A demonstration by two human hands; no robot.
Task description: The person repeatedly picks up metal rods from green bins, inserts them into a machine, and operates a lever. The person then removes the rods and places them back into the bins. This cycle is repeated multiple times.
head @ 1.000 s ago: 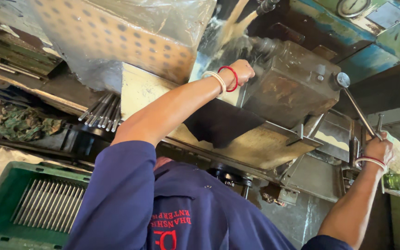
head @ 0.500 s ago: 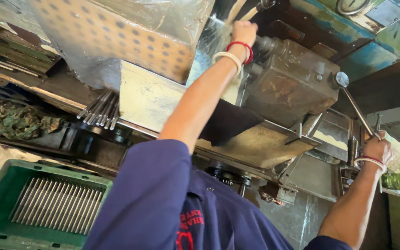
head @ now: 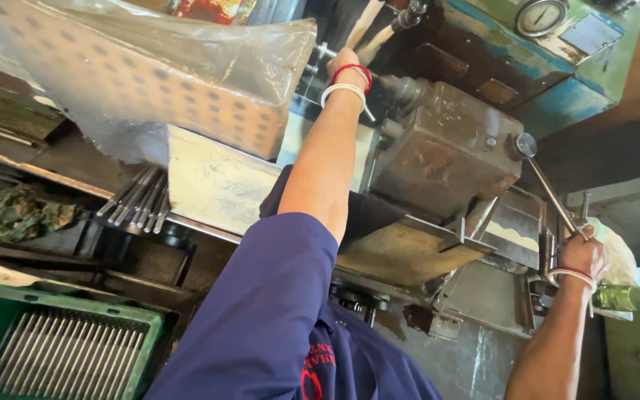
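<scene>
At the far left, a green plastic crate [head: 61,348] is sitting low in the view, holding one layer of thin steel rods lying side by side, too many and too close to count. Above it, a bundle of about six or seven loose rods [head: 133,200] is sticking out from under a pale metal guard plate [head: 220,185], and one clear plastic sheet [head: 187,44] is draping over a dotted cardboard box [head: 112,81].

In the middle, the person in the blue sleeve is reaching up with the left hand [head: 347,65], which is wearing two bands, one red and one white. Its grip is closing around a small metal rod or handle [head: 325,50] at the mouth of the grey machine head [head: 446,152]; how tightly the fingers are closing cannot be told from behind.

To the right, the right hand [head: 583,255], with two matching bands, is wrapping its grip fully around the lower end of one long steel lever [head: 550,192], whose round knob is sitting on the machine head. One dial gauge [head: 541,15] is showing on the blue-green housing above.

Judging from this, the person is feeding or seating a rod at the head while holding the lever ready; the next move would call for steadying the piece before working the lever.
</scene>
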